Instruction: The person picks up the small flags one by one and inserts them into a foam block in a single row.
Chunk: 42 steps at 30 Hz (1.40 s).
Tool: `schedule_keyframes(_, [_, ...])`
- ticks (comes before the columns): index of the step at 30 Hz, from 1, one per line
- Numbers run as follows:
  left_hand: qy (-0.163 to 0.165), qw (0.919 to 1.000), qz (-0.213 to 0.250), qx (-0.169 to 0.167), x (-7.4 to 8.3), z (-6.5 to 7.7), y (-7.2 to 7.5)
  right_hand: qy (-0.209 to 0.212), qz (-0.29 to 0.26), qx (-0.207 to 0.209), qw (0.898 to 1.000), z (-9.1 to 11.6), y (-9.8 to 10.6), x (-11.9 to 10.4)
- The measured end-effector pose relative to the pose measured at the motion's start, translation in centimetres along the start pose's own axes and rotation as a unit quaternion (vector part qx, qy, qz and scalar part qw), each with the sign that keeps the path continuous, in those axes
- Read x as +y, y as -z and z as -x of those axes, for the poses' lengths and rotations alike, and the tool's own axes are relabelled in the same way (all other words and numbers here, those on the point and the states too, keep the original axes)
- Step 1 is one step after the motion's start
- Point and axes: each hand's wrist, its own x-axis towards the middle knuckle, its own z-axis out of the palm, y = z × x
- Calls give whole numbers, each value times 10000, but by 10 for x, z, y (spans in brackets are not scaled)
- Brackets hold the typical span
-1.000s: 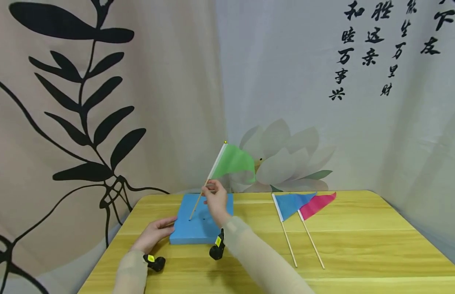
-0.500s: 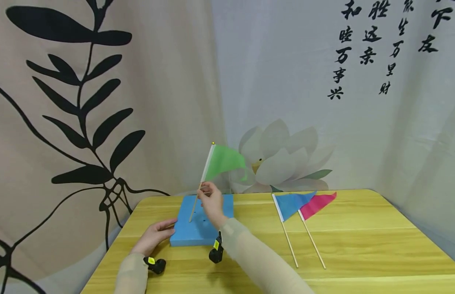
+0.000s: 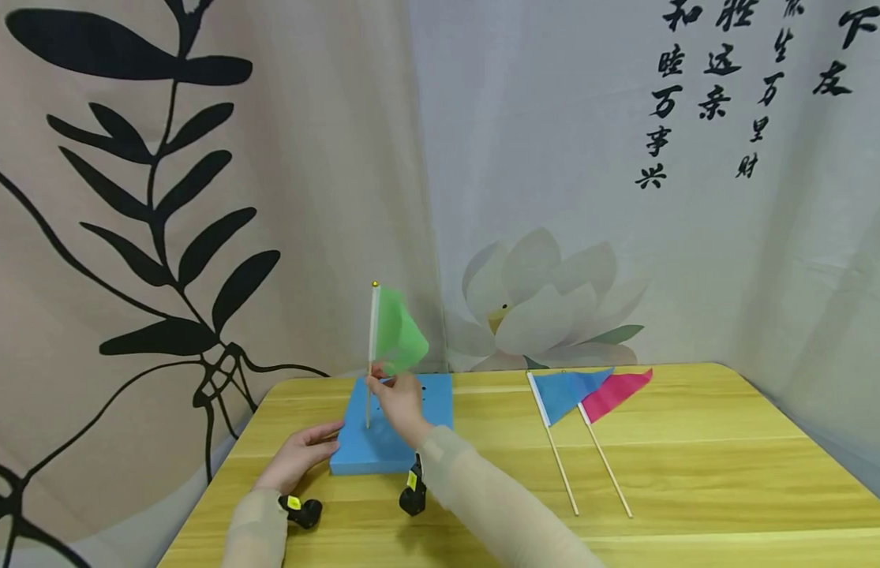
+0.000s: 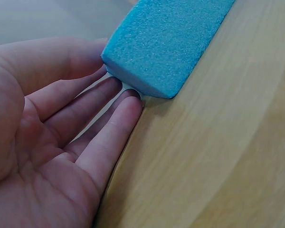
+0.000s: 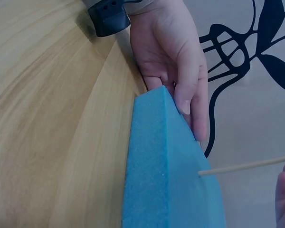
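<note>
Table [image 3: 709,465]: right grip [image 3: 402,401] pinches green flag [image 3: 397,327], stick [image 5: 242,166] meeting blue block [image 3: 372,456]; left grip [image 3: 297,457] uncurled.

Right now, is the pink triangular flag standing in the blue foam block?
No, the pink triangular flag lies on the yellow wooden table, away from the blue foam block.

Pale cloth hangings [image 3: 340,197] bear a black leafy plant [image 3: 214,241] at left, a white lotus [image 3: 539,319] right of centre, Chinese calligraphy [image 3: 724,59] upper right; a yellowish wood-grain table [image 3: 738,450] spans the bottom.
</note>
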Motion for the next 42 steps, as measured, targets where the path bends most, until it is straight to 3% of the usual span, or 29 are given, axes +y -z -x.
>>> schedule_keyframes(6, [-14, 10000, -7, 11, -2, -2, 1, 112, -121, -174, 9997, 1, 5, 2])
schedule_keyframes(14, [-11, 10000, 14, 35, -3, -1, 1, -234, -594, -206, 9977, 0, 10, 5])
schedule_keyframes(20, [1, 10000, 49, -71, -3, -1, 0, -148, -867, -300, 9957, 4, 29, 10])
schedule_keyframes(26, [48, 10000, -50, -70, -1, 2, -1, -62, -1127, -138, 9935, 5, 73, 12])
schedule_keyframes(31, [56, 9999, -139, 42, 2, 1, -1, -308, -978, -373, 9940, 7, 127, 8])
schedule_keyframes(38, [147, 9997, -152, 92, -1, 0, -2, -950, -71, -577, 9938, 31, 209, 22])
schedule_keyframes(42, [173, 9997, -118, 127, 0, -1, -2, -1121, 604, -453, 9908, 43, 244, 34])
